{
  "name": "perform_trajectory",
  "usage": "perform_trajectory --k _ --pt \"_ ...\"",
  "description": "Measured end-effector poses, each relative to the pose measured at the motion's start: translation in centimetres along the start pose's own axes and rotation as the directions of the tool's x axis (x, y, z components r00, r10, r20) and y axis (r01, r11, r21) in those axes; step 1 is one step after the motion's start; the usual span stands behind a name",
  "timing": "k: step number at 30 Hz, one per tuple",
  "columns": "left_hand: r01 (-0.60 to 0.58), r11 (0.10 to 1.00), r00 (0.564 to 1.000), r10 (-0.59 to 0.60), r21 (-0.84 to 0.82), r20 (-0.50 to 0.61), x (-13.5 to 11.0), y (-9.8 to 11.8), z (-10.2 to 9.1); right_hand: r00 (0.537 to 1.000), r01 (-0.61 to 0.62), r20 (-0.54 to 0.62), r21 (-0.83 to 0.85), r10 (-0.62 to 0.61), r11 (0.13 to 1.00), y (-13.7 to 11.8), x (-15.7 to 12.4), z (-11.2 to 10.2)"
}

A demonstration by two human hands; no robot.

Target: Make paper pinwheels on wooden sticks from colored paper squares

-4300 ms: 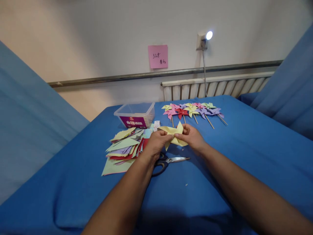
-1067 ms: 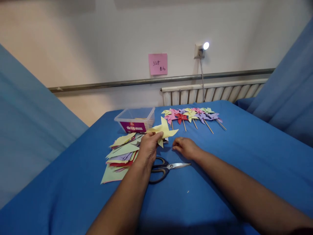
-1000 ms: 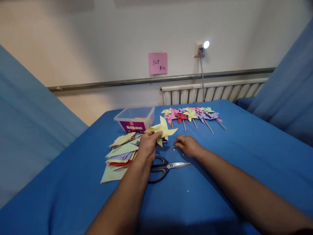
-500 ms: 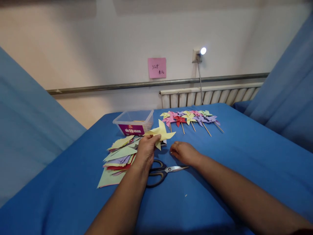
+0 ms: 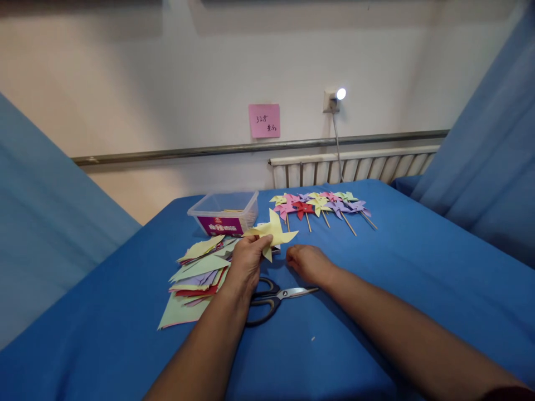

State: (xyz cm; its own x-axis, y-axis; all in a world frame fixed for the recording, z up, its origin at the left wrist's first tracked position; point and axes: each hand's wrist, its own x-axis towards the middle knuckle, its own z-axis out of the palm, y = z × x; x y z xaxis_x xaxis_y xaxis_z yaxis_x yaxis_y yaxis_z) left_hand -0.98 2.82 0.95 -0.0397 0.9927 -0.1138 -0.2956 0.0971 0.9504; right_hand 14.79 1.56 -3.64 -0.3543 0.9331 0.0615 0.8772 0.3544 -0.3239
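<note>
The left hand (image 5: 247,257) is pinching a pale-yellow, four-bladed paper pinwheel (image 5: 276,234) above blue cloth (image 5: 397,278); dark-handled metal scissors (image 5: 285,294) are lying nearby. The right hand (image 5: 309,263), half-curled, is facing the pinwheel — whether it is gripping anything, I cannot tell.

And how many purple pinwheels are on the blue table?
3. One purple pinwheel lies behind the red pinwheel; a second purple pinwheel and a third purple pinwheel lie side by side at the group's front right. More may be hidden by overlap.
</note>
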Motion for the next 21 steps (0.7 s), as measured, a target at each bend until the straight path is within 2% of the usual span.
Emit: perform_trajectory --k 7,21 --pt "0.011 1.000 1.000 -0.011 -0.002 0.015 -0.06 0.03 0.10 1.000 0.001 0.002 -0.085 -0.001 0.996 -0.10 -0.17 -0.66" --pt "0.001 1.000 0.999 -0.002 0.017 0.033 -0.04 -0.03 0.05 1.000 0.020 -0.016 -0.216 -0.023 0.976 -0.26 -0.30 0.06"
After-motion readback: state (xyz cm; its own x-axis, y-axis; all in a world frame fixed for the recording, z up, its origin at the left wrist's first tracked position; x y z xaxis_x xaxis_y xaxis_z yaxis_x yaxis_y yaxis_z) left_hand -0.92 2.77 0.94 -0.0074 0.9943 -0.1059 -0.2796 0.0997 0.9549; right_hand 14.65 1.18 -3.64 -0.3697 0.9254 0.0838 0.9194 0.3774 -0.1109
